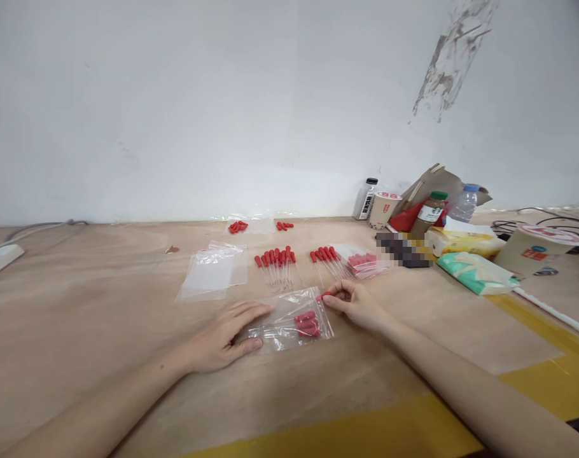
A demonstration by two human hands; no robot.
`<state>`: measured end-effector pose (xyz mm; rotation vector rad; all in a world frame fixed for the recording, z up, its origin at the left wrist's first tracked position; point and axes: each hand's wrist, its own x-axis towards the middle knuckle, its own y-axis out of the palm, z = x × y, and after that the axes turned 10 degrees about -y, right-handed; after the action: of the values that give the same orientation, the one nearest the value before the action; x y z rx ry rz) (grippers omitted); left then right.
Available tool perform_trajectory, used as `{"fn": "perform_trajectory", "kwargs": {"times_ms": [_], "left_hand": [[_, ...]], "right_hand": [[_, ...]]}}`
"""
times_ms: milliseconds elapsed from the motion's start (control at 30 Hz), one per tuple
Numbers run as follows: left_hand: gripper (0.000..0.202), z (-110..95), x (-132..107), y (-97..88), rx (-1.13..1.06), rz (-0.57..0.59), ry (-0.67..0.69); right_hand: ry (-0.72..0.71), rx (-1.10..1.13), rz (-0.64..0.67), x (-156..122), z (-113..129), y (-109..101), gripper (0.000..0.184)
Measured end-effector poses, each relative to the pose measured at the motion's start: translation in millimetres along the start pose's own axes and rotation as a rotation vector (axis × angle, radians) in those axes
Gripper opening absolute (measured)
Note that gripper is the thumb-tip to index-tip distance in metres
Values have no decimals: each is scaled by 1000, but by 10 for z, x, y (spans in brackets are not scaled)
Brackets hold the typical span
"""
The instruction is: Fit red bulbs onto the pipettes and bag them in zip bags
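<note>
A clear zip bag lies flat on the table before me, with several red-bulbed droppers inside, their bulbs toward the bag's right end. My left hand rests with its fingers stretched out over the bag's left end. At the right end, my right hand pinches the red bulb of a dropper; its tube seems to lie within the bag, though I cannot make it out clearly. Behind the bag are a group of loose droppers and a smaller group to its right.
Flat clear bags are stacked at the left. A filled bag lies at the right. Loose red bulbs sit near the wall. Tissue packs, cups, bottles and cables crowd the right side.
</note>
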<state>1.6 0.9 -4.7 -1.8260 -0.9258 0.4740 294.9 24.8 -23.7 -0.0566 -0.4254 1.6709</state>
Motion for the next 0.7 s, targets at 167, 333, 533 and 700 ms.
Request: {"fn": "perform_trajectory", "kwargs": {"times_ms": [167, 333, 533, 700], "left_hand": [[45, -6, 9, 1, -12, -16, 18], [46, -1, 10, 5, -3, -12, 15], [43, -5, 16, 7, 8, -18, 32], [37, -10, 26, 1, 17, 2, 36]], "right_hand": [[-174, -381, 14, 9, -63, 15, 23], [-301, -460, 24, 35, -110, 103, 18], [-405, -502, 140, 8, -25, 99, 17], [-292, -609, 27, 215, 27, -32, 10]]}}
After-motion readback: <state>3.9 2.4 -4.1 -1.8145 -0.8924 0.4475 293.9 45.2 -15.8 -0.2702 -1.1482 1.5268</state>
